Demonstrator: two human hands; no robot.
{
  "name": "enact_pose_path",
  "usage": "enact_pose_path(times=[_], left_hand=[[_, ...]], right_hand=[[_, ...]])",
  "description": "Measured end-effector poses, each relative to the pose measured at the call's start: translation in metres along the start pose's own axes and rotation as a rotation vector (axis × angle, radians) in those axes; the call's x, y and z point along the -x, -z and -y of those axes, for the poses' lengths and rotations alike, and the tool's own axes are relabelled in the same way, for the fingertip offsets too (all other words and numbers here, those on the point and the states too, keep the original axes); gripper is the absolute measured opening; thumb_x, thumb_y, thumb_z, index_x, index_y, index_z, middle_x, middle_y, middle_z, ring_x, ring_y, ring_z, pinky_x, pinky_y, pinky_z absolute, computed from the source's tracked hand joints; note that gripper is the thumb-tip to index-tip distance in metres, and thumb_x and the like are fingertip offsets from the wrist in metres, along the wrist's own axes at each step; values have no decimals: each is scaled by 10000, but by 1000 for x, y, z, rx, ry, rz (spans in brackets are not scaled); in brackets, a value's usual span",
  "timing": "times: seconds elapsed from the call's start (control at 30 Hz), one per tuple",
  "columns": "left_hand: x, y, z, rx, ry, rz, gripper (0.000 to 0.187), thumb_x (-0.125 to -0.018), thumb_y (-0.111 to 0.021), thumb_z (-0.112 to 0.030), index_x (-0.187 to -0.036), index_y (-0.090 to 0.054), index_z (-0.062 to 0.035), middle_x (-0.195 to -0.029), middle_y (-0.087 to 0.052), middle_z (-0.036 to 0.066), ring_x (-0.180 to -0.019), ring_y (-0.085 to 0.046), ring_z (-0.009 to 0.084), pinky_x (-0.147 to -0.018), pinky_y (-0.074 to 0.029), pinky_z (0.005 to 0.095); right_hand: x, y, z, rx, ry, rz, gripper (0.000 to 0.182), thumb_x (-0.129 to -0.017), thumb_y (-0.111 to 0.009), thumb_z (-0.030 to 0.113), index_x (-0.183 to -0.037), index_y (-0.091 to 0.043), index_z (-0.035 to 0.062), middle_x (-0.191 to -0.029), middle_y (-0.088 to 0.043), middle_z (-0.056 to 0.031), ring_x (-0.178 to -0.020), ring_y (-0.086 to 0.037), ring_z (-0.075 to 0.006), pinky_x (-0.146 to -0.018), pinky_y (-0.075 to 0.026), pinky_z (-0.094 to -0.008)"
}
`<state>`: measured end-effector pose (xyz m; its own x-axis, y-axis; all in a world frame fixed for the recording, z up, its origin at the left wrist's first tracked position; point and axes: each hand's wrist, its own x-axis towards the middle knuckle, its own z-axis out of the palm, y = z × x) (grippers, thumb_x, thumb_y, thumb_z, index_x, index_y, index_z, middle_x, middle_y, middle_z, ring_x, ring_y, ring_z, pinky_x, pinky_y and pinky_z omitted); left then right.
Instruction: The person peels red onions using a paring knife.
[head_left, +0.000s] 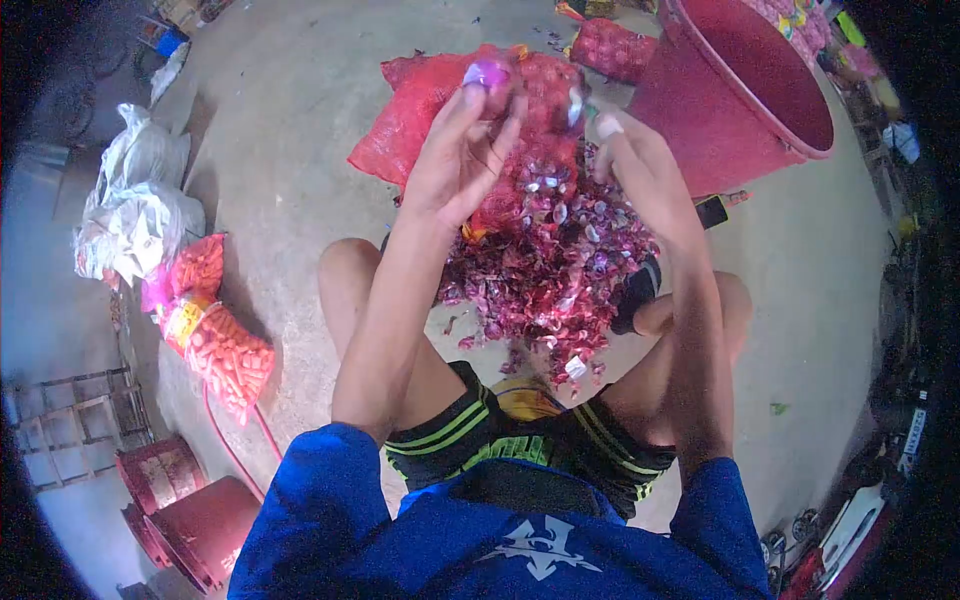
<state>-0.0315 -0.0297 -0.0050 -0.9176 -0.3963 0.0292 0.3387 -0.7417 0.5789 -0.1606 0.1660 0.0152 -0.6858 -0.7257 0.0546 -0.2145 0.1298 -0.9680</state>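
Note:
My left hand [462, 165] is raised over the red mesh sack, fingers closed round a shiny purple-red onion [490, 76]. Close to its right, my right hand [645, 170] grips what looks like a small knife [590, 108], with a pale blade and a bit of green at the handle; blur hides its exact shape. The knife is apart from the onion. Beneath both hands lies the red mesh sack [395, 135], filled with onions. Between my knees spreads a heap of red onion skins [555, 265], reaching up against the sack.
A large red tub [685, 130] stands at the upper right, with another mesh sack of onions [612, 48] beside it. A dark flat object [712, 212] lies near its base. White sacks [140, 215] and a bag of orange pieces [230, 355] are leftward; red buckets [205, 525] stand lower left.

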Motion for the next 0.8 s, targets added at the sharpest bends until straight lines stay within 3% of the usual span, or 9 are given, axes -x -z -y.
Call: enact_pose_path(times=[0.17,0.27,0.33,0.4,0.47,0.53,0.63,0.7,0.8], left_hand=[[1,-10,-3,5,28,66,490,-1043,-603,-414,-1382,-566,-61,-1357,-636,102,-1274,-594,268,-1008,-550,322],[0,-4,-1,-56,2,27,488,-1036,-626,-388,-1399,-560,-69,-1367,-634,89,-1260,-601,259,-999,-537,323],[1,-8,-1,-124,-27,-6,485,-1034,-640,-361,-1409,-553,-66,-1375,-631,83,-1252,-607,254,-995,-531,325],[3,-14,-3,-241,-130,65,575,-959,-744,-131,-1470,-501,-29,-1373,-631,99,-1243,-626,230,-1068,-521,374],[3,-18,-4,-362,-163,35,636,-904,-779,-63,-1474,-501,-12,-1361,-635,113,-1211,-642,216,-1058,-529,367],[5,-22,-7,-483,-195,3,701,-849,-813,5,-1477,-500,4,-1349,-640,127,-1180,-657,201,-1048,-536,359],[9,-28,-12,-582,-251,7,747,-775,-852,37,-1452,-540,7,-1295,-670,136,-1126,-680,193,-994,-564,340],[10,-29,-16,-919,-321,-53,739,-755,-866,22,-1428,-560,21,-1258,-692,129,-1088,-696,190,-958,-578,338],[7,-25,-18,-951,-407,37,739,-739,-886,-3,-1409,-576,27,-1238,-703,126,-1106,-688,182,-964,-568,331]], right_hand=[[9,-5,5,178,175,12,456,-1052,-524,222,-1468,-540,38,-755,-644,-79,-688,-628,-154,-678,-514,-339],[15,-11,15,136,262,27,453,-1050,-529,213,-1477,-543,64,-753,-631,-87,-685,-605,-146,-678,-504,-330],[17,-13,20,72,230,68,489,-1060,-461,143,-1537,-454,34,-791,-510,-5,-731,-483,-100,-695,-423,-264],[17,-11,22,63,214,104,504,-1059,-465,143,-1551,-431,40,-808,-513,-5,-733,-481,-97,-691,-419,-263],[18,-9,21,52,196,139,520,-1058,-470,144,-1565,-407,47,-825,-517,-5,-735,-479,-94,-686,-415,-261],[18,-7,18,169,242,109,508,-1058,-531,266,-1532,-458,98,-860,-665,-128,-779,-644,-203,-770,-514,-360],[17,-7,16,155,273,91,493,-1063,-526,273,-1519,-461,99,-1017,-714,-185,-946,-709,-278,-872,-520,-401],[19,-5,22,209,273,107,493,-1063,-527,277,-1518,-459,97,-1074,-715,-206,-1012,-709,-307,-909,-513,-413],[19,-4,22,259,283,123,496,-1061,-531,278,-1516,-457,97,-1131,-715,-234,-1082,-708,-344,-951,-507,-428]])
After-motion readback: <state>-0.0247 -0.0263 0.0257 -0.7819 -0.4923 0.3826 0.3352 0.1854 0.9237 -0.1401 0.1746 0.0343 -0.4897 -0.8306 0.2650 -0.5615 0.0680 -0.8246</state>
